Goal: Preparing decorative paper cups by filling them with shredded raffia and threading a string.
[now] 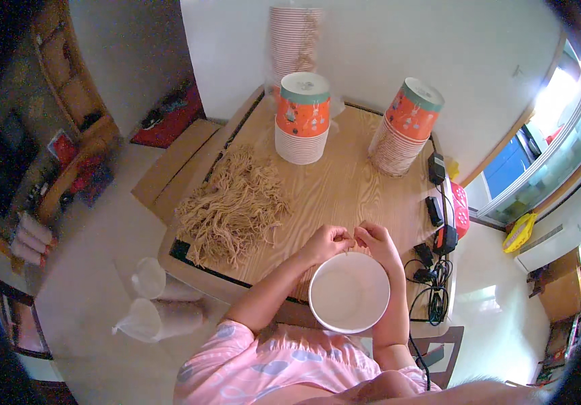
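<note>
Strands: a small pinch of tan fibre strands [352, 241] was held between both hands, just past the far rim of the white paper bowl [349, 291], at the bowl's 12 o'clock.
Left grip: the left hand [329, 241] had its fingers curled in and pressed on the strands' left end; the fingertips themselves were too small to tell apart.
Right grip: the right hand [375, 241] pinched the right end, fingertips meeting the left hand's over the bowl's rim.
Axis: the held strands ran roughly 9 to 3 o'clock, hand to hand, short and nearly level.
Key relation: the bowl's open mouth lay directly toward 6 o'clock from the pinch, just beside it, and both hands were about equally near.
Bowl: it stood upright at the near table edge, between the forearms, its inside looking bare and white.
Supply: a loose heap of the same strands [234, 206] lay at 10 o'clock from the hands, nearer the left one.
Farther out: two stacks of orange paper bowls [302, 118] and [405, 126] stood at 11 and 1 o'clock on the wooden table [344, 182].
Right edge: chargers and black cables [434, 270] sat at 3 o'clock.
</note>
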The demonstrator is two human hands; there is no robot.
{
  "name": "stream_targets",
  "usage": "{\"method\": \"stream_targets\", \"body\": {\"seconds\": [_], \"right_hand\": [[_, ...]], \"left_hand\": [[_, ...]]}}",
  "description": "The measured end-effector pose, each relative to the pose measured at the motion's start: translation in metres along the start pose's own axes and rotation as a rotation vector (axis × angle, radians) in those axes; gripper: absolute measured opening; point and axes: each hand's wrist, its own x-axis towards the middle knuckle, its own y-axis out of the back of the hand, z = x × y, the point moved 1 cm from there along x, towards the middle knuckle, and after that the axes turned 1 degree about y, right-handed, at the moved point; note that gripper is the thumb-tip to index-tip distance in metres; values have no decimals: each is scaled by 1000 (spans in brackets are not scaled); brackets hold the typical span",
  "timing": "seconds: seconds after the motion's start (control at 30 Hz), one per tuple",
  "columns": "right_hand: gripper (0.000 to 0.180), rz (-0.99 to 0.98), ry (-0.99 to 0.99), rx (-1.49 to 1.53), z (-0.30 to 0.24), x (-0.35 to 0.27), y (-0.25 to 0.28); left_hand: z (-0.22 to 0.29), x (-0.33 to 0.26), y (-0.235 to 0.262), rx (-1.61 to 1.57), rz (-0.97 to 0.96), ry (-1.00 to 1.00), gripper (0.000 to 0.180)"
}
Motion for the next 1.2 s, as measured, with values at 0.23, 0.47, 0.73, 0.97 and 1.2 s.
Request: {"method": "stream_targets", "body": {"seconds": [0.23,0.47,0.73,0.97,1.2], "right_hand": [[32,147,-97,-167,0,1,10],[18,34,-24,91,0,1,7],[11,63,83,45,-2,5,7],[15,3,77,-37,-4,6,6],[13,138,104,-248,-27,-10,-6]], "left_hand": [[11,-5,-3,-3,43,-28,13],[-6,4,-2,-26,45,-74,13],[-11,10,-2,-43,119,-13,14],[0,17,2,-29,110,-128,18],[-1,21,4,-87,69,-143,11]]}}
